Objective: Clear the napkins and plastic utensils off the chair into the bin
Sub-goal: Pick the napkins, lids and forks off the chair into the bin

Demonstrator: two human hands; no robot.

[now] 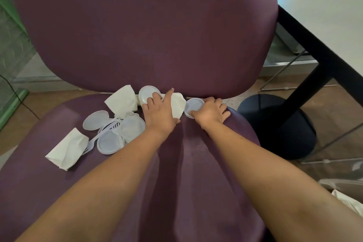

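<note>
On the purple chair seat (196, 163) lie white napkins, round plastic lids and white forks. My left hand (160, 113) grips a crumpled napkin (179, 106) at the back of the seat, and its fingers also touch a round lid (147, 93). My right hand (212, 112) holds another round lid (193, 106) between thumb and fingers. One napkin (123, 100) lies behind the pile, another (67, 149) at the front left. Three lids (96, 120), (132, 127), (109, 142) sit over the forks (107, 125).
The chair's tall backrest (147, 25) rises right behind the hands. A black bin (279, 124) stands on the floor to the right of the seat, under a black-edged table (314, 45). A white bag (347, 196) shows at the lower right edge.
</note>
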